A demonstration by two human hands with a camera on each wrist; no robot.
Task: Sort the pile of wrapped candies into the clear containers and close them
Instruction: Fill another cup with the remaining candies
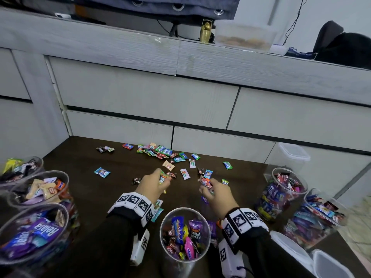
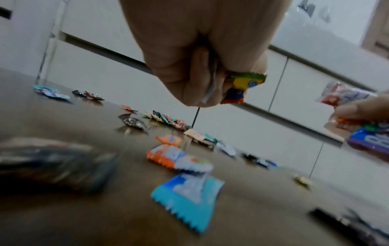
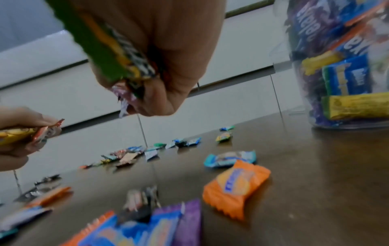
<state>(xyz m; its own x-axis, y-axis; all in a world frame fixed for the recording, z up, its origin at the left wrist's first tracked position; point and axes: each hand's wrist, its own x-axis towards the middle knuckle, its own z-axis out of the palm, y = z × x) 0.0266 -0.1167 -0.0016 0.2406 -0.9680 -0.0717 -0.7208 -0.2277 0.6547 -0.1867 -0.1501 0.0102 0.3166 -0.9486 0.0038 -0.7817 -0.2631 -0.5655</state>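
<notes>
Wrapped candies [image 1: 160, 152] lie scattered across the dark tabletop [image 1: 84, 163] near the back. My left hand [image 1: 154, 184] hovers above the table with its fingers curled round a few candies; a green, yellow and orange wrapper [image 2: 242, 84] sticks out of the fist. My right hand [image 1: 213, 190] grips a bunch of candies too, among them a green wrapper [image 3: 101, 50] and a foil one. An open clear container [image 1: 185, 233] half full of candies stands between my wrists. Loose orange [image 3: 235, 186] and blue [image 2: 187, 193] candies lie below the hands.
Three open filled containers [image 1: 38, 189] stand at the left, two more [image 1: 289, 189] at the right. White lids [image 1: 289, 249] lie at the front right and an empty lidded tub [image 1: 291, 157] stands behind. Grey drawer fronts [image 1: 152, 101] wall the back.
</notes>
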